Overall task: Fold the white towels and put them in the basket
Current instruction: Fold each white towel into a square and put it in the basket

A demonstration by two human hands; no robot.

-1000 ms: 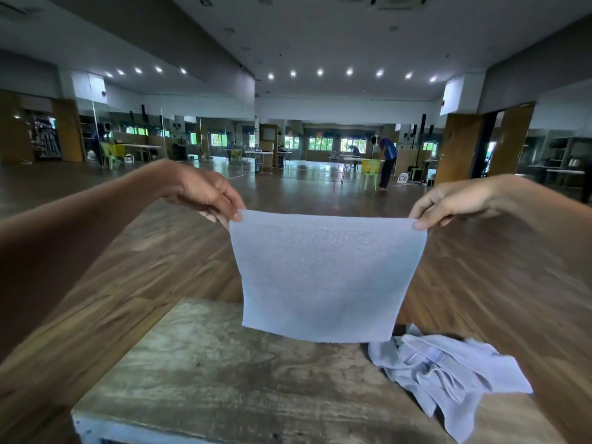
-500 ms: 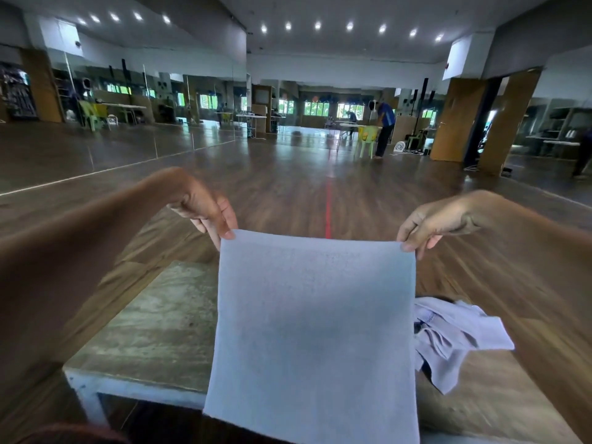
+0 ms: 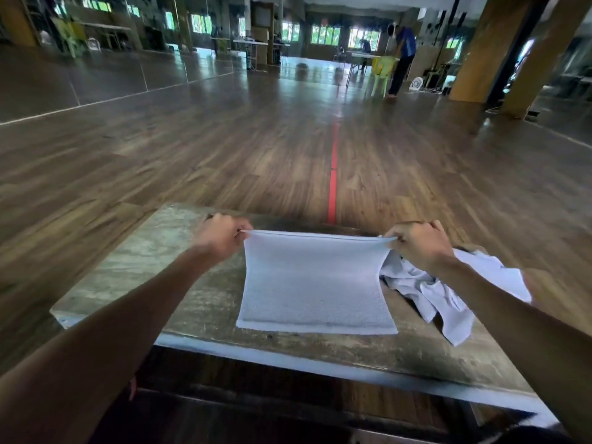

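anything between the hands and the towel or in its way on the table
Nothing visible. The left hand and right hand pinch the far corners of the towel; the crumpled towels lie beside its right edge.

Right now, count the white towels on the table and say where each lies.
2: a spread towel at the table centre, far corners pinched by left hand and right hand; a crumpled towel to its right, whose folds may hide more.

A towel point(image 3: 315, 283) is laid on the table point(image 3: 128, 277); a pile point(image 3: 442, 306) is set just beside it at 3 o'clock.
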